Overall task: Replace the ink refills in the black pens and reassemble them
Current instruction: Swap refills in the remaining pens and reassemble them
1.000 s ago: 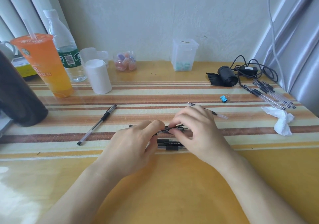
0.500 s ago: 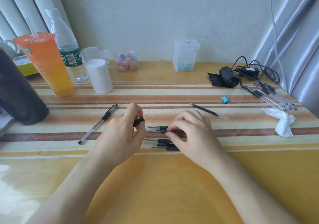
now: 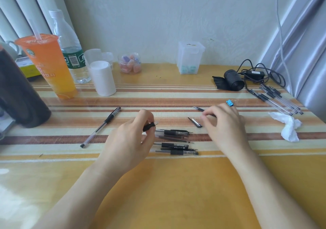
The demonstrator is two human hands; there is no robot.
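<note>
We pinch a short black pen piece (image 3: 149, 126) in the fingers of our left hand (image 3: 128, 140); loose pen parts (image 3: 174, 141) lie just right of them. The fingers of our right hand (image 3: 225, 124) curl, blurred, over a refill (image 3: 198, 108); we cannot tell whether they grip it.

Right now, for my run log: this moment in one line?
left hand: pinches grip piece | right hand: over refill, grasp unclear | pen parts: piled between hands

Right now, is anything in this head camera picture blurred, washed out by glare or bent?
Head view: white glare on the glossy table lower left; the right hand has motion-smeared fingertips; the black pen piece pinched by the left hand looks sharper; the wide lens bows the edges.
</note>
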